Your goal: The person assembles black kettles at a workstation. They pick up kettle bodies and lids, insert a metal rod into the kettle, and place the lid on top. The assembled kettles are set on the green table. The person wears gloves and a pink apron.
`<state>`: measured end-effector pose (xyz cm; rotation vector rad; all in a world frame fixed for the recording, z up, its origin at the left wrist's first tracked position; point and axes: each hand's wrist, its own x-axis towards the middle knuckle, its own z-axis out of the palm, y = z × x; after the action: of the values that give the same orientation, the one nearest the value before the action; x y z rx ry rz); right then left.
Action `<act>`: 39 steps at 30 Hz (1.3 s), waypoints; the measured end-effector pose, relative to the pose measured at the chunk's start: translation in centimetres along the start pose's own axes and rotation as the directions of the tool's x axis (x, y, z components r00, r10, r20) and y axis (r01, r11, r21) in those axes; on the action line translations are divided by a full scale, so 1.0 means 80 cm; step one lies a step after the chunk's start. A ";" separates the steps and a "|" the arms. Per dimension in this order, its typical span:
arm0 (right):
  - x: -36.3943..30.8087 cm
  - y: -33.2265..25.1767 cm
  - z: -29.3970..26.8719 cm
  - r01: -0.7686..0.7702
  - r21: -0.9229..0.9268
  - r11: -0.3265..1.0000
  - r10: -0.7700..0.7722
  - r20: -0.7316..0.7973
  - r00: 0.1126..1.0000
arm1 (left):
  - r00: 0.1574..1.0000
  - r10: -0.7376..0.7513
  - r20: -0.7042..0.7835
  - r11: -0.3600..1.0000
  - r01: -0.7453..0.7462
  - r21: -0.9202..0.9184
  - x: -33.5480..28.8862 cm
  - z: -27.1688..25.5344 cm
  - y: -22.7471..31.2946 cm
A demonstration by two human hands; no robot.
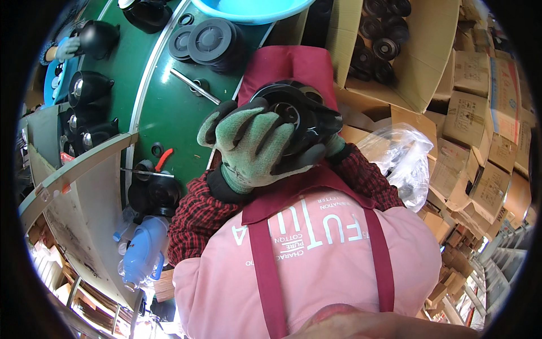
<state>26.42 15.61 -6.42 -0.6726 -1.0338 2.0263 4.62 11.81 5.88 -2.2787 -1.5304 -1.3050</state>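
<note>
A glossy black round plastic housing (322, 116) is held over my lap, with a ringed round opening facing up. In a green work glove with dark fingertips, my left hand (248, 141) curls over its left side, thumb stretched along the near edge. My right hand (336, 146) is mostly hidden beneath the housing; only green glove near the wrist shows, and its fingers are out of sight. Left of my hands, a metal rod (195, 86) lies on the green work surface (183, 127), across a small dark ring.
Black discs (212, 42) are stacked beyond my left hand, near a blue basin (254, 10). A carton (418, 73) of black round parts stands right. A red-handled tool (164, 160) and blue bottle (144, 251) are left. Another person's gloved hand (69, 48) touches a black body.
</note>
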 end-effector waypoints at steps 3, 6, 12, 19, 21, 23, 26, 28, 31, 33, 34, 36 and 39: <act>-0.003 0.010 -0.005 -0.051 0.194 0.980 0.054 -0.011 0.998 | 0.999 -0.041 -0.018 0.997 0.043 0.068 0.010 -0.011 0.012; -0.004 0.012 -0.022 -0.072 0.258 0.963 0.083 -0.032 0.996 | 0.978 -0.197 -0.070 0.969 0.183 -0.168 0.010 -0.005 0.001; -0.002 0.006 -0.090 -0.104 0.043 0.994 0.109 -0.144 0.984 | 0.926 -0.311 0.213 0.863 0.369 -0.345 -0.011 -0.006 -0.004; 0.079 -0.163 -0.106 0.112 -0.593 0.797 -0.035 0.139 0.990 | 0.809 -0.118 0.576 0.968 0.224 -0.116 -0.143 0.013 -0.131; 0.089 -0.143 -0.074 0.097 -0.820 0.564 -0.023 0.102 0.995 | 0.799 -0.291 0.526 0.957 0.242 0.161 -0.175 0.046 -0.204; 0.097 -0.072 -0.067 0.270 -0.953 0.139 -0.043 0.267 0.963 | 0.760 -0.315 0.568 0.920 0.098 0.378 -0.173 0.072 -0.268; 0.104 -0.020 -0.024 0.246 -0.965 -0.095 0.008 0.246 0.969 | 0.700 -0.313 0.641 0.870 -0.060 0.490 -0.187 0.098 -0.333; 0.106 -0.006 -0.006 0.184 -0.964 -0.193 -0.030 0.193 0.981 | 0.591 -0.292 0.752 0.883 -0.137 0.450 -0.169 0.094 -0.360; 0.103 -0.011 -0.006 0.100 -0.981 -0.165 -0.050 0.110 0.993 | 0.547 -0.287 0.787 0.908 -0.107 0.406 -0.127 0.058 -0.316; 0.105 -0.001 -0.027 0.076 -0.997 -0.013 -0.130 0.077 0.989 | 0.596 -0.295 0.746 0.952 0.115 0.285 -0.111 0.021 -0.271; 0.100 0.005 -0.043 0.051 -0.997 0.054 -0.160 0.042 0.986 | 0.602 -0.323 0.730 0.945 0.247 0.215 -0.096 0.003 -0.244; 0.094 -0.008 -0.056 -0.123 -0.807 0.577 -0.125 -0.236 0.964 | 0.566 -0.465 0.681 0.797 0.603 0.043 -0.063 -0.005 -0.194; 0.108 -0.044 -0.077 -0.004 -0.014 1.000 0.002 -0.155 0.988 | 0.694 -0.390 0.605 0.700 0.651 -0.295 0.002 0.030 -0.134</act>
<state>27.19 26.72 -7.78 -0.8259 -0.9573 1.9368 -2.47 18.34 0.68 -2.7596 -2.4650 -1.4206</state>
